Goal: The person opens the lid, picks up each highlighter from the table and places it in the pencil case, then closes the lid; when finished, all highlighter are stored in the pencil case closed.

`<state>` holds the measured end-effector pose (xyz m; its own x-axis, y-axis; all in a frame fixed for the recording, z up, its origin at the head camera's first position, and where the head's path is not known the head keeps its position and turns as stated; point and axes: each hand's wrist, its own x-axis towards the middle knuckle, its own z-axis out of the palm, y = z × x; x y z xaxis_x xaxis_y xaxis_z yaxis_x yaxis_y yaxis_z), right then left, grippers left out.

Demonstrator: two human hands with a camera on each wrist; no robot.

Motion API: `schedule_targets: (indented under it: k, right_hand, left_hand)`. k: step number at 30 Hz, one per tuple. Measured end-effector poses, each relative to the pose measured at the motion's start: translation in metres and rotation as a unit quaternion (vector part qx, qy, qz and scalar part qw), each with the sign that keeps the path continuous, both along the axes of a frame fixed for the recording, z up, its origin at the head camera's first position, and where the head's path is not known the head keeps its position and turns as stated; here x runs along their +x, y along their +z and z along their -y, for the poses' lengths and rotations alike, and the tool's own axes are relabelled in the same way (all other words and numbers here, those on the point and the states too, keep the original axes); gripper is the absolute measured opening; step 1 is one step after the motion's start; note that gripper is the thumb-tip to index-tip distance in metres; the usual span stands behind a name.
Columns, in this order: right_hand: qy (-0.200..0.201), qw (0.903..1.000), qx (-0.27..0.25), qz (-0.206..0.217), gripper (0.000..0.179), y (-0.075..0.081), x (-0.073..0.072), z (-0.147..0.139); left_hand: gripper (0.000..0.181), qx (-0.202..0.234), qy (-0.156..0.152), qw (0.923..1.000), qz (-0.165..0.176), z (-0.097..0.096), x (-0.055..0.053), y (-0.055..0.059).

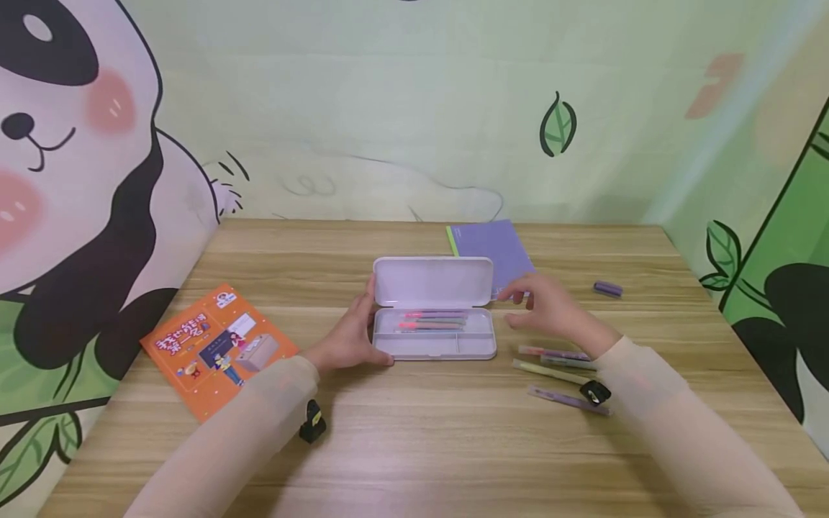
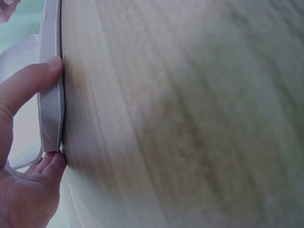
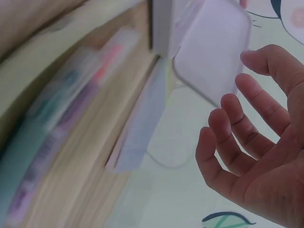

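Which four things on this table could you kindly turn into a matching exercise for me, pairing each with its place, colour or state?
Things:
1. Pencil case
2. Booklet
3. Notebook
4. Loose pens

Places, colours and states:
A. Orange, on the left part of the table
B. Lying to the right of the case
C. Open, with other pens inside
D. Purple, near the table's far edge

Right pairs: 1-C, 2-A, 3-D, 4-B.
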<state>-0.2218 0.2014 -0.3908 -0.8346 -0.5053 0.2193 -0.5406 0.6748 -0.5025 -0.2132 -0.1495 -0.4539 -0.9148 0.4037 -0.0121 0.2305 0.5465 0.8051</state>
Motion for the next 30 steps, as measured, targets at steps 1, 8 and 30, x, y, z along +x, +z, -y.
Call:
schedule_targets:
  k: [1,8,30]
  right_hand:
    - [-0.002,1.0000,0.003,0.003,0.025,-0.001,0.001,-0.003]
    - [-0.018,0.9984,0.035,0.040,0.025,-0.015,0.011,-0.022]
    - [-0.001,0.9979,0.044,0.048,0.010,-0.051,0.016,-0.036]
  left_hand:
    - [0.150,0.000,0.000,1.0000,0.000,0.000,0.000,0.000]
    - [0.149,-0.003,0.001,1.0000,-0.001,0.000,0.001,0.002]
    - [0.149,-0.007,0.003,1.0000,0.002,-0.001,-0.001,-0.001]
